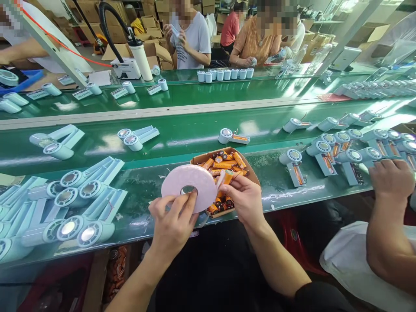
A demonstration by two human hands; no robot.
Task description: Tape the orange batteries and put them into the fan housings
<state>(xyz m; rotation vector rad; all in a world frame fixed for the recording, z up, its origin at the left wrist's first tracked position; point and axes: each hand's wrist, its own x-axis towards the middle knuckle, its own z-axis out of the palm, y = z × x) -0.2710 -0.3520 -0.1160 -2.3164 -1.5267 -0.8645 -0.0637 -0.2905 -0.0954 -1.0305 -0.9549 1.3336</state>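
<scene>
My left hand (175, 221) grips a wide white roll of tape (201, 180), its fingers at the center hole. Between the thumb and fingers of my right hand (245, 197) is an orange battery (227, 175), close to the roll's right edge. A pale strip lies against the battery; whether it is still joined to the roll I cannot tell. Below and behind both hands stands a cardboard box (255, 175) filled with loose orange batteries (224, 164), partly hidden by the roll and my right hand.
Light blue fan-like housings (94, 190) are heaped at left. Housings with orange batteries (325, 151) stand at right near a co-worker's hand (391, 177). More units sit on the green conveyor belt (182, 125). Across the line, people (191, 39) handle parts beside a row of cylinders (225, 74).
</scene>
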